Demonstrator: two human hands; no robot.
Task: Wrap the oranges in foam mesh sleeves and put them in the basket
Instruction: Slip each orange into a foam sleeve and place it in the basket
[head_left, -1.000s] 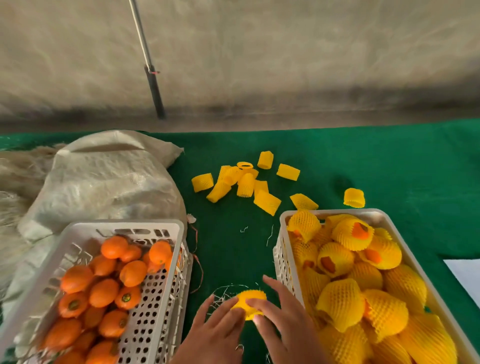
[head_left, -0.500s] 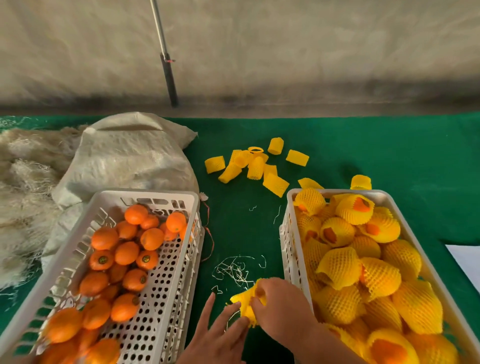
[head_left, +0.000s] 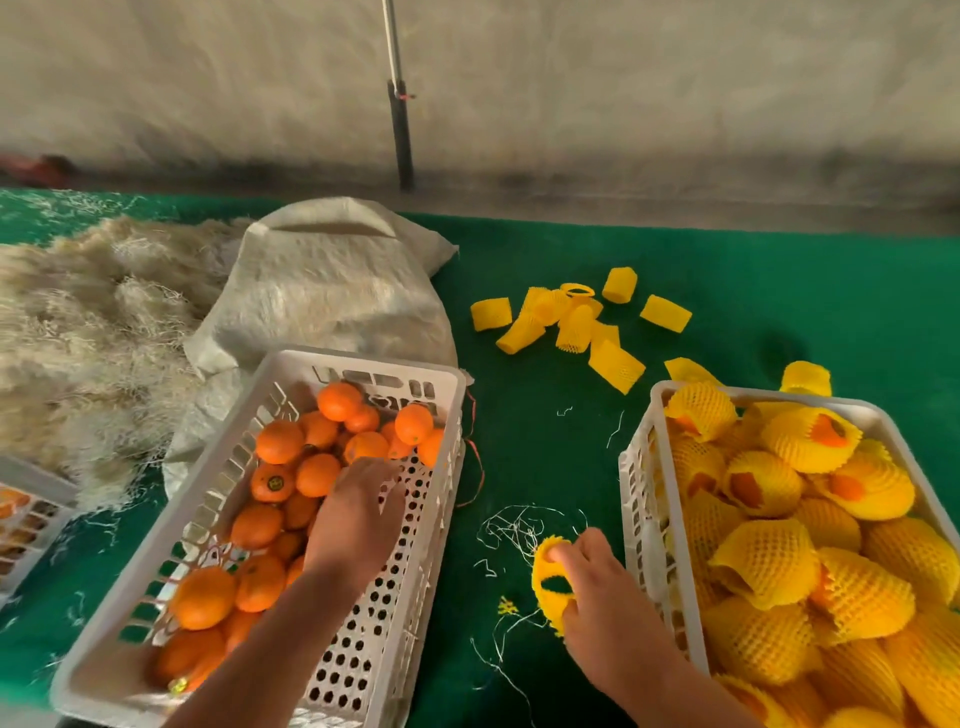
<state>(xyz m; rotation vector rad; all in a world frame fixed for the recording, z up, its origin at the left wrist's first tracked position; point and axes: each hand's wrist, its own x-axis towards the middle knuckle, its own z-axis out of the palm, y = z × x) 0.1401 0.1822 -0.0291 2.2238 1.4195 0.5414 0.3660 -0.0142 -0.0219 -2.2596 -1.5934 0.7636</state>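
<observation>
right grip (head_left: 605, 587) pinches one sleeve (head_left: 551, 582); left grip (head_left: 358, 512) slack over oranges (head_left: 280, 441).

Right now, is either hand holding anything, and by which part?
The right hand pinches an empty foam sleeve by its rim. The left hand reaches among the oranges; whether it grips one cannot be told.

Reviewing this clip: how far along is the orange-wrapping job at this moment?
Done: the right basket is piled with sleeved oranges. In hand: the right hand holds an empty foam sleeve in its grip above the green table, while the left hand reaches among bare oranges in the left basket. Left: many unwrapped oranges, with spare sleeves waiting on the table.
</observation>
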